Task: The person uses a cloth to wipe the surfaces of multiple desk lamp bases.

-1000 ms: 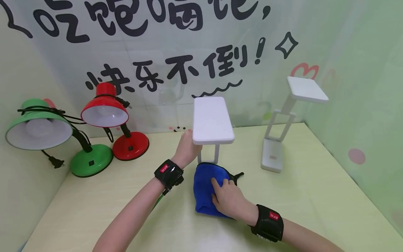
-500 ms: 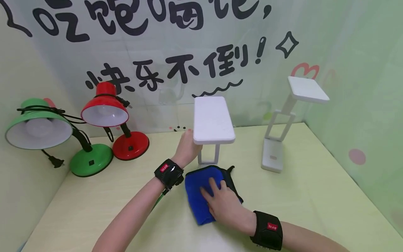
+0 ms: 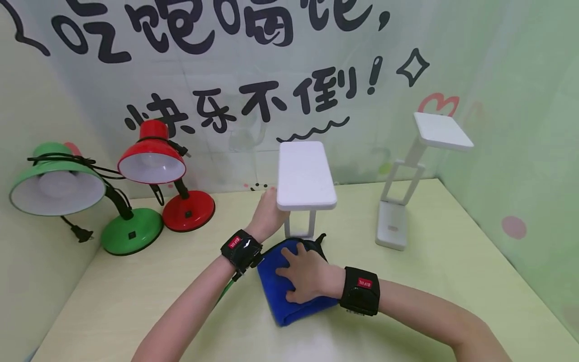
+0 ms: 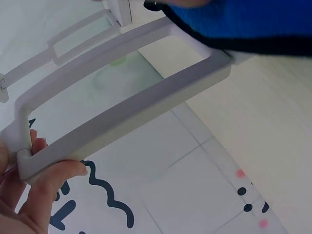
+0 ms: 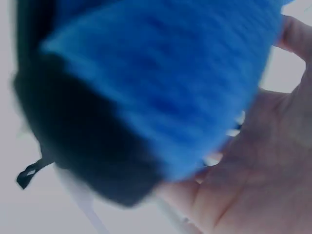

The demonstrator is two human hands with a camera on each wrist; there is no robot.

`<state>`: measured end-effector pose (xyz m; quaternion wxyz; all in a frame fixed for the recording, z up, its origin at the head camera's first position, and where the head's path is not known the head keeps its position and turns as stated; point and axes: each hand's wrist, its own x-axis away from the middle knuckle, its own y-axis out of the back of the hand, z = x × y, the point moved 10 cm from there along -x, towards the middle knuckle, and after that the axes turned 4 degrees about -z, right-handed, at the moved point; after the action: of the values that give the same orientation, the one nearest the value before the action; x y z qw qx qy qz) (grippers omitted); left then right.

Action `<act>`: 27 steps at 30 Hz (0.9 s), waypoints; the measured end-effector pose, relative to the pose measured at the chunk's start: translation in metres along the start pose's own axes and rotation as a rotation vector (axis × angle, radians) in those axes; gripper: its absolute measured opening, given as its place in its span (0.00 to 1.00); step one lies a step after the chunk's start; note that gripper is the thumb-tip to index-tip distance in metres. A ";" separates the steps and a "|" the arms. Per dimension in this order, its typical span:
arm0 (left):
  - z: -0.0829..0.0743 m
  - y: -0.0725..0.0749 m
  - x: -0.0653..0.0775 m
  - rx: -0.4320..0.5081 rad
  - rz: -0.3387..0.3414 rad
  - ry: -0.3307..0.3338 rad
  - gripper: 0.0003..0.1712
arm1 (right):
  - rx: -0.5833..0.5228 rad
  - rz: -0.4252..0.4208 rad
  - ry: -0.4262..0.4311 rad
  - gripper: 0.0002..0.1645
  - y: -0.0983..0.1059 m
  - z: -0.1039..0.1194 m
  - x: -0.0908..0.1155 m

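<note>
A white folding desk lamp stands mid-table, its flat head on a frame-shaped arm. My left hand, partly behind the lamp head, grips the upper end of that arm; in the left wrist view the thumb and fingers pinch it near the hinge. My right hand lies with spread fingers on a blue cloth with a black border and a small black loop. The cloth lies at the lamp's foot and hides its base. In the right wrist view the cloth bulges before the open palm.
A second white folding lamp stands at the right. At the left are a red lamp and a green lamp with cords wound round their shades. A wall with large lettering closes off the table's back edge.
My right hand has slid left over the cloth with its fingers spreading, and the cloth has turned and shifted left with it. The left hand and the lamp stay in place.
</note>
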<state>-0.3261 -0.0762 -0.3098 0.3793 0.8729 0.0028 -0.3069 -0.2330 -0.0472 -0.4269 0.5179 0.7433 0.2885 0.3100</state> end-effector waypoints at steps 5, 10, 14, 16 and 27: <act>0.000 0.000 0.000 0.018 0.018 -0.004 0.17 | 0.052 -0.017 0.018 0.35 0.002 0.017 0.004; 0.000 0.001 0.000 0.046 0.018 0.001 0.17 | 0.053 -0.025 -0.092 0.36 0.003 -0.003 -0.012; -0.001 -0.003 0.001 0.020 0.026 -0.020 0.19 | 0.058 -0.027 -0.082 0.35 0.002 0.000 -0.010; -0.002 -0.005 0.002 0.001 0.030 -0.031 0.19 | 0.065 -0.017 -0.057 0.34 0.001 0.011 -0.003; -0.003 0.001 0.000 0.027 0.005 -0.020 0.17 | 0.040 -0.130 -0.080 0.35 0.005 -0.005 -0.021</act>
<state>-0.3242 -0.0749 -0.3078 0.3681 0.8748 -0.0072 -0.3149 -0.2493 -0.0614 -0.4243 0.5331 0.7449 0.3214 0.2402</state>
